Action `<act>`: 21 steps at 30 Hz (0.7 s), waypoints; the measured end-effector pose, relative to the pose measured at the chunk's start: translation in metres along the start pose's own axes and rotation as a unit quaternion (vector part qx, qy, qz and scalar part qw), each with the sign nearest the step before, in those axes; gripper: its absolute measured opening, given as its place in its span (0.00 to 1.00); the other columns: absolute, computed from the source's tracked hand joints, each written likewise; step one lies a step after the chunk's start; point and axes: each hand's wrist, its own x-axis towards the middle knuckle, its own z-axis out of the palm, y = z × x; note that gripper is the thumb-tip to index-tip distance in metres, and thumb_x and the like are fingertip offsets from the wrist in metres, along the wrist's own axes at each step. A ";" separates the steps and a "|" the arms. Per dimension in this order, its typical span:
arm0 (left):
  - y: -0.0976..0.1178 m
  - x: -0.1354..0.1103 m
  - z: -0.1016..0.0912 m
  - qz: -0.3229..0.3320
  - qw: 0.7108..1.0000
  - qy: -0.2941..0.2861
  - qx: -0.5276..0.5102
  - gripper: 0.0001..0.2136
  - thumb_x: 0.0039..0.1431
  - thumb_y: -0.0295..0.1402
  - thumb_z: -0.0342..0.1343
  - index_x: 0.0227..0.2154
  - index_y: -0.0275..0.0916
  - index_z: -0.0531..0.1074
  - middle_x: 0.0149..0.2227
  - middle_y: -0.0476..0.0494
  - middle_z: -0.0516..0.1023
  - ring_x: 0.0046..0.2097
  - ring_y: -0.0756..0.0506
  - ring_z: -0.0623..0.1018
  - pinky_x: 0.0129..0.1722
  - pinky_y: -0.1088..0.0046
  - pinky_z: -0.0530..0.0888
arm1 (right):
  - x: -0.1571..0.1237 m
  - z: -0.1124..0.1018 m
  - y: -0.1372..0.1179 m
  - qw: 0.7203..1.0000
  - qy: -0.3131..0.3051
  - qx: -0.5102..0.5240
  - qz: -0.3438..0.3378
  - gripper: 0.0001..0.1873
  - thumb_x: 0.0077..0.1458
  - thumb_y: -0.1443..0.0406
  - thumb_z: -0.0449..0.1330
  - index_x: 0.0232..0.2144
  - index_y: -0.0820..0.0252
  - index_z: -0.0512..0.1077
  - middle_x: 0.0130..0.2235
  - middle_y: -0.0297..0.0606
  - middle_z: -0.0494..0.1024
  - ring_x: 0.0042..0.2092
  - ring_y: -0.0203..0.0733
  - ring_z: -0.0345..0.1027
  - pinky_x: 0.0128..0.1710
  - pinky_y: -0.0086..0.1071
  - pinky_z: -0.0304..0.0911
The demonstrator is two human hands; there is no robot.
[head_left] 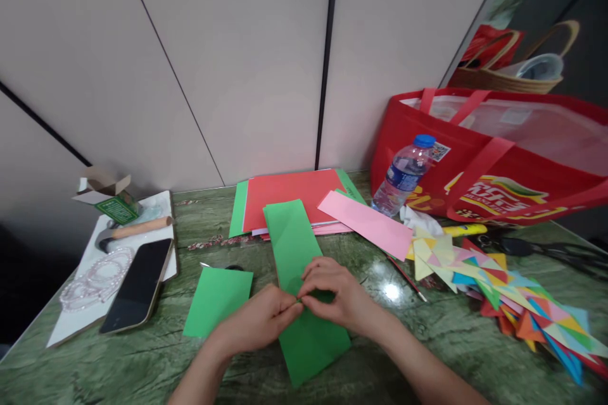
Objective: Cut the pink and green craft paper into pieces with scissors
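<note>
My left hand (266,313) and my right hand (330,291) meet fingertip to fingertip in the middle of the table. Both are closed in a pinch on a small piece of green paper (299,300), mostly hidden by the fingers. Beneath them lies a long green paper strip (292,234), running away from me toward the back. A smaller green paper sheet (219,301) rests left of my left hand, partly covering scissors (232,267) of which only a bit shows. Past my right hand, a pink paper strip (365,223) lies at a slant.
Coloured paper sheets (294,186) are stacked against the wall. At left are a phone (137,285), hammer (135,229), beads (99,278) and small box (114,199). Right stand a water bottle (403,177), red bag (475,164) and folded paper pieces (522,297).
</note>
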 end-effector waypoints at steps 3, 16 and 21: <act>0.001 0.000 -0.001 0.000 1.000 -0.016 0.007 0.20 0.58 0.40 0.42 0.14 0.40 0.46 0.17 0.55 0.44 0.20 0.53 0.48 0.19 0.72 0.46 | -0.001 0.001 0.001 1.000 -0.006 -0.010 0.012 0.09 0.43 0.74 0.58 0.24 0.55 0.74 0.25 0.33 0.76 0.32 0.40 0.68 0.37 0.34 0.60; -0.001 -0.009 -0.023 -0.016 0.996 0.043 -0.073 0.21 0.56 0.45 0.45 0.14 0.40 0.48 0.16 0.55 0.48 0.20 0.53 0.53 0.19 0.75 0.50 | 0.000 -0.026 0.025 0.979 0.137 -0.043 0.142 0.06 0.49 0.68 0.55 0.23 0.58 0.70 0.26 0.37 0.74 0.31 0.42 0.67 0.33 0.34 0.60; -0.002 -0.004 -0.017 -0.094 0.961 0.081 -0.247 0.19 0.52 0.51 0.46 0.21 0.39 0.61 0.15 0.48 0.72 0.16 0.48 0.71 0.15 0.77 0.63 | 0.000 -0.025 0.029 0.955 0.156 0.117 0.224 0.11 0.50 0.58 0.56 0.29 0.60 0.71 0.30 0.38 0.77 0.32 0.43 0.69 0.31 0.32 0.63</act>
